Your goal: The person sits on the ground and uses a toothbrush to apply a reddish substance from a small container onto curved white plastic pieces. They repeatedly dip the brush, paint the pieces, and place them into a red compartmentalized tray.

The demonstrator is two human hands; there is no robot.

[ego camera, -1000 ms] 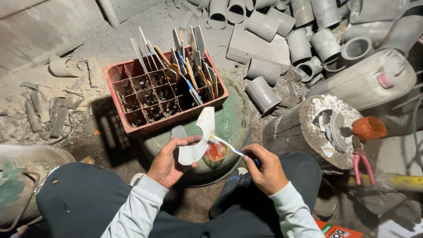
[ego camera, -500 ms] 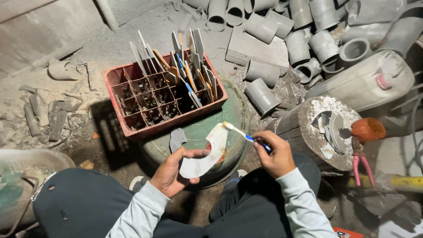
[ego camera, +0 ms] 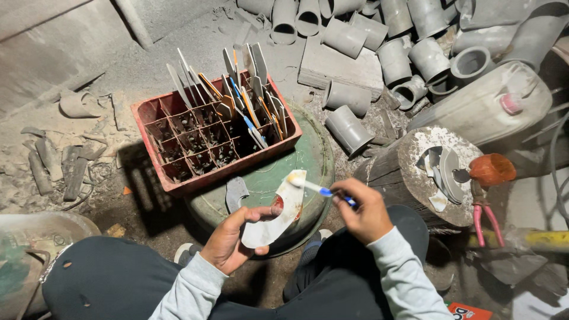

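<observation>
White, curved plastic piece (ego camera: 274,214) sits in the left hand (ego camera: 232,243), whose grip is closed around its lower end, thumb across the front and fingers behind. The piece is held just above the near rim of the green drum lid (ego camera: 308,155), below the front wall of the red crate (ego camera: 178,178). A second ago it stood more upright and closer to the body; now it is tilted flatter, its upper end swung toward the right hand (ego camera: 363,208).

That right hand has a closed grip on a small blue-handled brush (ego camera: 313,188). The brush has shifted from the lower middle of the piece up to its top corner, where the yellowish tip now touches the plastic. A reddish smear shows on the inner curve near the left thumb. My reading is that the coating work has travelled along the piece to its upper end, so this piece looks largely covered rather than freshly started.

Grey and orange-edged strips stand upright in the far compartments of the crate, while the near ones appear to hold none. Cut grey pipe sections (ego camera: 349,127) lie on the dusty floor beyond, and a wooden stump (ego camera: 415,172) stands just right of the lid.
</observation>
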